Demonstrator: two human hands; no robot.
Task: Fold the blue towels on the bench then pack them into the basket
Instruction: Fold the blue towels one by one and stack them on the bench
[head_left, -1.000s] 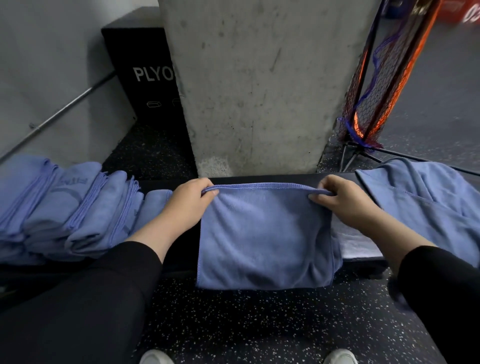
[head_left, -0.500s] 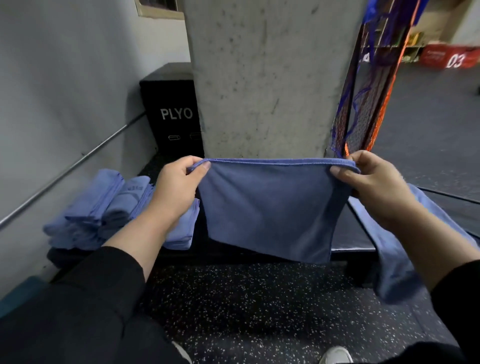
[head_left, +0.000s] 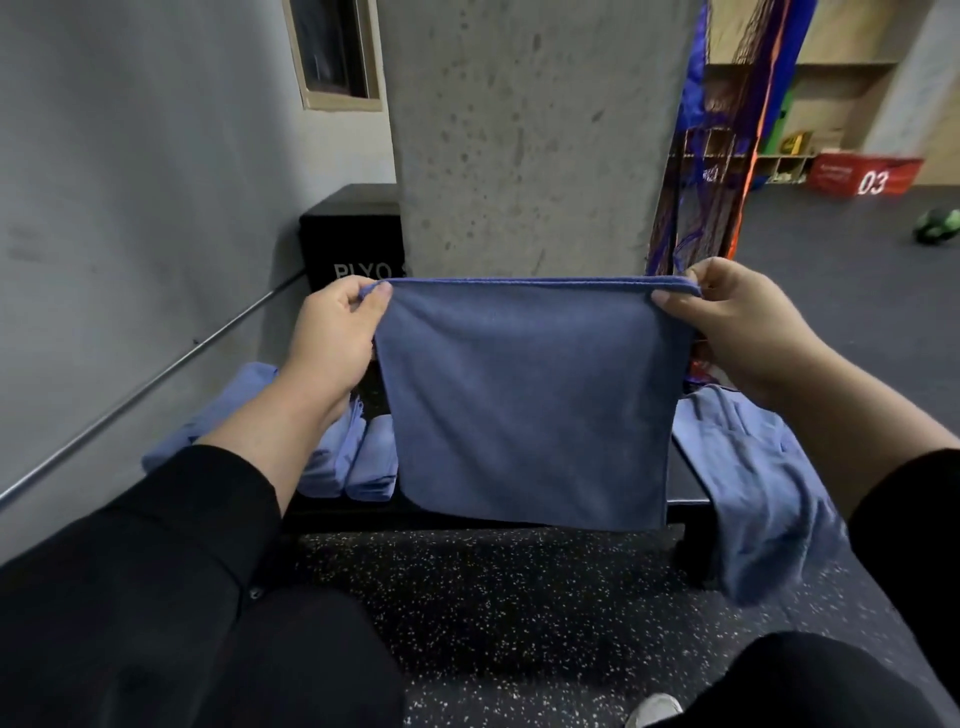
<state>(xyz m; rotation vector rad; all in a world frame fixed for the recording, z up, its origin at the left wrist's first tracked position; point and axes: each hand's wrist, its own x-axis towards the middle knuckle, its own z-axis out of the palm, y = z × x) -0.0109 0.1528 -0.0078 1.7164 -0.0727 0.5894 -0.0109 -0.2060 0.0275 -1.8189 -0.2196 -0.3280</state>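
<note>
**A soft blue towel held up by its top corners, above the table**

A blue towel (head_left: 530, 400) hangs in the air in front of the person, above the near edge of the dark table (head_left: 685, 480). It looks already doubled over, though the layers are hard to separate in this view. The left hand (head_left: 332, 332) pinches the top left corner between thumb and curled fingers (head_left: 375, 297). The right hand (head_left: 737, 322) pinches the top right corner the same way. The top hem is pulled straight between them, and the rest drapes flat with a slightly curling lower left corner.

The cloth appears light, limp and thin, probably microfibre. It will likely sag wherever it is not held, so the corners and hemmed edges are the sensible places to grip. It seems neither fragile nor slippery.

On the left of the table sits a row of folded towels (head_left: 363, 457). On the right, an unfolded towel (head_left: 753, 483) spills over the near edge toward the speckled floor (head_left: 519, 597). Beyond stands a concrete pillar (head_left: 519, 130), with a black box (head_left: 353, 234) to its left. No basket is visible.
</note>
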